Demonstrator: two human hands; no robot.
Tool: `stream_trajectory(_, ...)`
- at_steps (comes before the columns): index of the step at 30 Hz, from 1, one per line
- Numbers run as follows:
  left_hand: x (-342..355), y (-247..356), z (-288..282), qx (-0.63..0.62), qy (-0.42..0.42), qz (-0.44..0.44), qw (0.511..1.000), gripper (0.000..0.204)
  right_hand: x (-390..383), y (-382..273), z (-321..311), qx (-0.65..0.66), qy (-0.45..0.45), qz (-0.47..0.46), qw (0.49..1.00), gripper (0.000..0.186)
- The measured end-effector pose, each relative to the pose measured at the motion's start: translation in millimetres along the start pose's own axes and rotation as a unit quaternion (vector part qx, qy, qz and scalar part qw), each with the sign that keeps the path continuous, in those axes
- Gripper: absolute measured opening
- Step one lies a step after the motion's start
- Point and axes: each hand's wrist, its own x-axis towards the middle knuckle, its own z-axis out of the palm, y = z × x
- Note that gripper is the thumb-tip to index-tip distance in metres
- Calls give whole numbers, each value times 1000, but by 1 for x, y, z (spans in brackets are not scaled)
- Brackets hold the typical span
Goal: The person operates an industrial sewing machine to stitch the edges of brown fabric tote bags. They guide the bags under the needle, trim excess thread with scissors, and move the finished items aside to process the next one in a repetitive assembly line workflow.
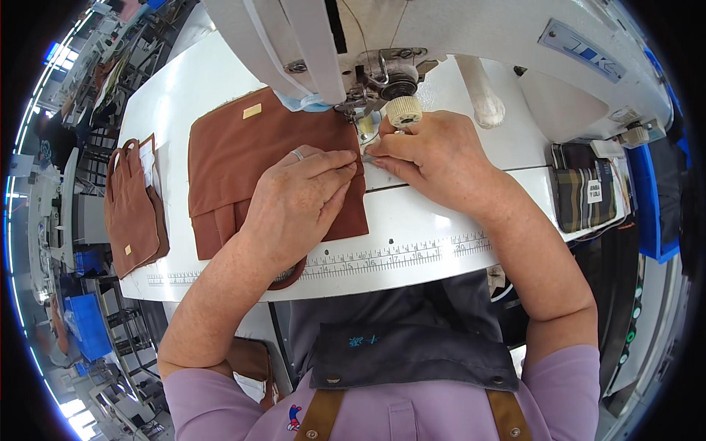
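Left of frame centre, the left hand (296, 192) is pressing flat, unclamped, on the brown fabric panel (229, 156), whose right edge is running up-frame just beside the right hand (446, 156), whose grip cannot be determined.

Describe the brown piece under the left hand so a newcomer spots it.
Find the white sewing machine on the white table. At its near side, the left hand rests on a broad brown piece. Unlike the smaller brown bag farther left, it has its pale tag near the far edge.
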Motion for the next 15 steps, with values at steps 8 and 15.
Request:
stream_trajectory(8,-5,2,-5,3,-39,12,999,31,-1,-3,-4,3,-11,-12,1000,14)
stream_trajectory(15,-8,2,-4,-8,-44,2,999,31,-2,-3,-6,9,-2,-25,1000,16)
